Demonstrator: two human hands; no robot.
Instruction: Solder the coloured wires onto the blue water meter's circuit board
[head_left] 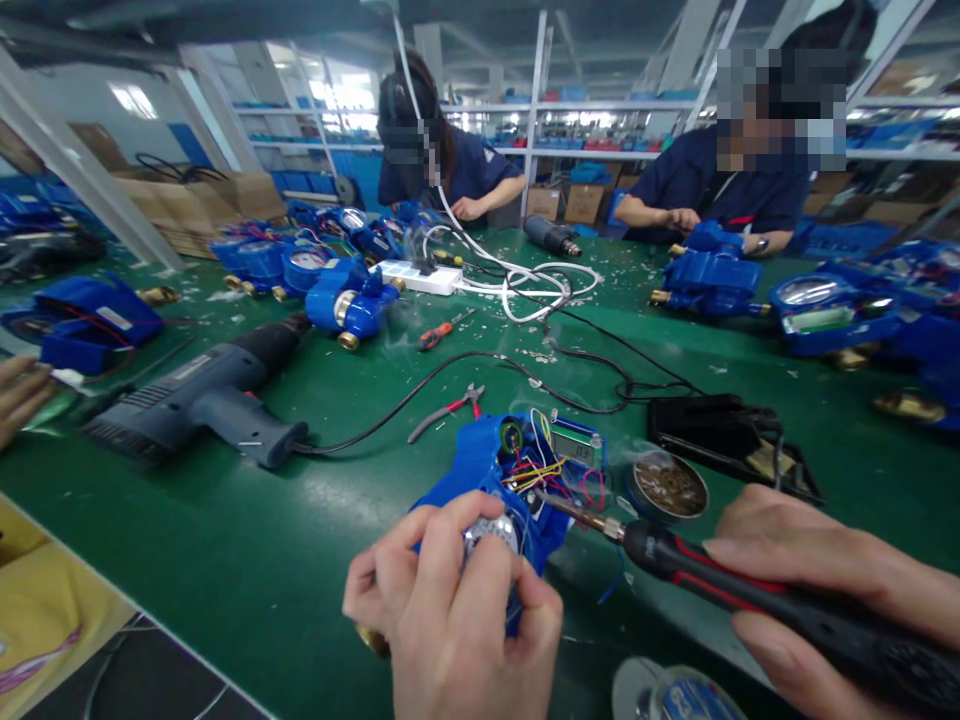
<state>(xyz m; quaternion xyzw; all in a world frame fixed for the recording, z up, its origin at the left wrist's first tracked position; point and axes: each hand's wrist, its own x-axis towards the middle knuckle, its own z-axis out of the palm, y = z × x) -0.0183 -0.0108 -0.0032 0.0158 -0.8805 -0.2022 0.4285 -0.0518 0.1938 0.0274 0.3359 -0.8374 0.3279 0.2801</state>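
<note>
An opened blue water meter (501, 478) with coloured wires and a small green display board (576, 444) lies on the green table near me. My left hand (450, 608) is closed round its near end, fingers wrapped over the round metal part. My right hand (832, 590) grips a black and red soldering iron (720, 580); its metal tip (564, 506) reaches into the wires inside the meter. A round tin of tip cleaner (667, 486) sits just right of the meter.
A grey power drill (196, 396) lies to the left, pliers (448, 408) and a red screwdriver (442, 330) beyond. A black soldering stand (720, 436), cables and a white power strip (420, 276) lie about. Two people work across the table among blue meters (351, 300). Another hand (21, 394) shows at left.
</note>
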